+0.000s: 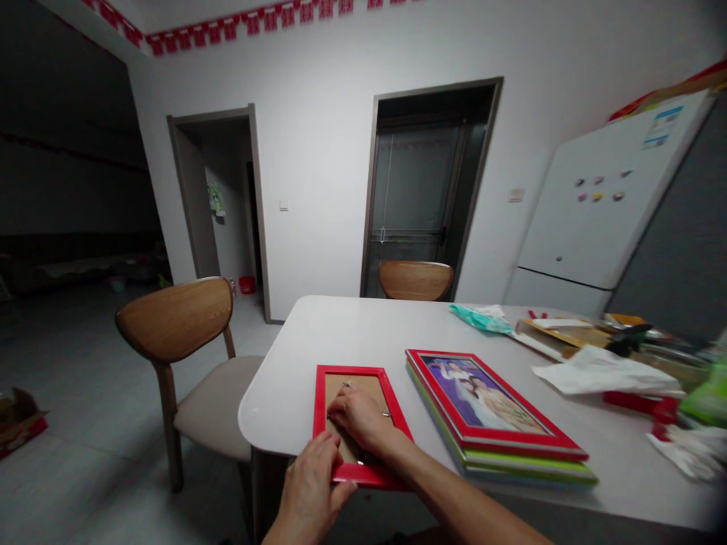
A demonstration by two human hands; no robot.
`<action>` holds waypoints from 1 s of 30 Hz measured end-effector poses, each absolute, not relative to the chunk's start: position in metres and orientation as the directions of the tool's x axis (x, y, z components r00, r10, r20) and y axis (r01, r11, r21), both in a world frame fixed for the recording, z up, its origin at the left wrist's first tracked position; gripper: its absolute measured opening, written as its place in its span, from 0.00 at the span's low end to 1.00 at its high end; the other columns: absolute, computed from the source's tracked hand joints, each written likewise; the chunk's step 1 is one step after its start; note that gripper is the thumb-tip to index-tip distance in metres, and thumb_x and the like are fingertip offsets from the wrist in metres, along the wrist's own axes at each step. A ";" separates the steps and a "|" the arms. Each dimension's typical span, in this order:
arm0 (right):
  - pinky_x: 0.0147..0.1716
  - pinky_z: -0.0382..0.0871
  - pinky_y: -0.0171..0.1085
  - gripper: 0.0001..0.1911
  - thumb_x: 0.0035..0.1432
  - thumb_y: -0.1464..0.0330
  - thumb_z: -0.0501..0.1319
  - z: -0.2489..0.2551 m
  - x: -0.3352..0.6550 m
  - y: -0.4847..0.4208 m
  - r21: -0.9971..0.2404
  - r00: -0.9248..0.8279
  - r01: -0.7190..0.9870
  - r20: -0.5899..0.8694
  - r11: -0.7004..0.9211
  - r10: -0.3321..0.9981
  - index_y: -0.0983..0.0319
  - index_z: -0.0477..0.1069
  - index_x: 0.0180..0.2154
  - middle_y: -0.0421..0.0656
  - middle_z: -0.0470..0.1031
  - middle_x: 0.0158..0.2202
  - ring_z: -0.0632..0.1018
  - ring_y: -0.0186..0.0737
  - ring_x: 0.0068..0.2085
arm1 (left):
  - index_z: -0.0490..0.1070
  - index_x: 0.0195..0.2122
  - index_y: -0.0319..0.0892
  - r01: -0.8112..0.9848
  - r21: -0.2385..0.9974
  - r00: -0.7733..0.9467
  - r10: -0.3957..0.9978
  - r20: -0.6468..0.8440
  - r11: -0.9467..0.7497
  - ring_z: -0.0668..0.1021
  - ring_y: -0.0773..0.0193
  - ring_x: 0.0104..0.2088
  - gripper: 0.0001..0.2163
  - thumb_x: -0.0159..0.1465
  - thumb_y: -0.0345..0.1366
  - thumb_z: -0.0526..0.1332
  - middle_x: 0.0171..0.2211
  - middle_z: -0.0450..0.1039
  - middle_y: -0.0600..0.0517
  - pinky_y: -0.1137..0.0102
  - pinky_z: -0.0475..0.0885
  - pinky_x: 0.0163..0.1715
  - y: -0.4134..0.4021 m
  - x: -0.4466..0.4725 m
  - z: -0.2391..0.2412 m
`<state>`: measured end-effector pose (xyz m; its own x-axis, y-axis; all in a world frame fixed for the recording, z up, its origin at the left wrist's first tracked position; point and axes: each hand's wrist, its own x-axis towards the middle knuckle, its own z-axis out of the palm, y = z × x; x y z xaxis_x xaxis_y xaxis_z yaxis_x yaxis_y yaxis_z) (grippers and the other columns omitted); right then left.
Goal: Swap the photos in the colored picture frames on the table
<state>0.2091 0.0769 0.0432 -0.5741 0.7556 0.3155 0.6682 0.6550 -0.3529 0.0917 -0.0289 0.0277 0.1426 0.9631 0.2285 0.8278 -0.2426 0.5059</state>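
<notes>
Two hands are seen at the near corner of the desk (341, 333), and one red picture frame (359, 424) lies face down beneath them, its brown backing board turned up. Beside it, to the right, a stack of frames (500, 424) is laid flat; a red one with a photograph is on top, and at least two green edges can be counted under it, though the exact number cannot be told. Two wooden chairs are in view: one chair (182, 333) stands at the left of the desk and the back of a second chair (416, 278) shows at the far side.

Farther right on the desk a white sheet of paper (602, 371), a teal packet (480, 318) and a blurred clutter of small things are spread, well apart from the hands. A white fridge (602, 219) with five small magnets stands against the wall behind. Nothing is placed between the hands and the face-down frame.

The left hand (312, 484) is closed over the frame's near bottom edge, with the thumb on top of the red rim. The right hand (357, 416) is laid on the backing board, its fingers bent down onto it near the left side; its grip is not closed around anything. The frame is thus held at its near edge and pressed flat at its middle, just beside the stack.
</notes>
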 end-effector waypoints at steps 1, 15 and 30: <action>0.31 0.56 0.30 0.11 0.49 0.71 0.53 0.041 0.207 0.080 -0.357 -0.570 0.670 0.313 0.650 0.760 0.63 0.72 0.21 0.41 0.71 0.22 0.67 0.32 0.28 | 0.62 0.48 0.38 0.828 0.505 0.143 0.963 0.226 -0.242 0.65 0.60 0.51 0.23 0.49 0.34 0.59 0.50 0.64 0.45 0.66 0.60 0.50 -0.029 0.092 0.028; 0.24 0.58 0.27 0.08 0.45 0.72 0.55 0.031 0.204 0.095 -0.485 -0.454 0.704 0.255 0.520 0.853 0.62 0.73 0.26 0.39 0.74 0.25 0.70 0.30 0.25 | 0.62 0.48 0.40 0.832 0.514 0.129 0.974 0.189 -0.209 0.64 0.58 0.52 0.23 0.49 0.34 0.60 0.50 0.63 0.45 0.65 0.59 0.51 -0.032 0.093 0.030; 0.18 0.51 0.29 0.12 0.45 0.63 0.57 0.032 0.220 0.137 -0.514 -0.160 0.827 0.172 0.228 0.972 0.64 0.73 0.27 0.43 0.73 0.22 0.67 0.30 0.21 | 0.64 0.45 0.41 0.847 0.475 0.167 0.968 0.188 -0.238 0.63 0.59 0.52 0.20 0.50 0.34 0.59 0.50 0.64 0.48 0.66 0.59 0.51 -0.037 0.094 0.031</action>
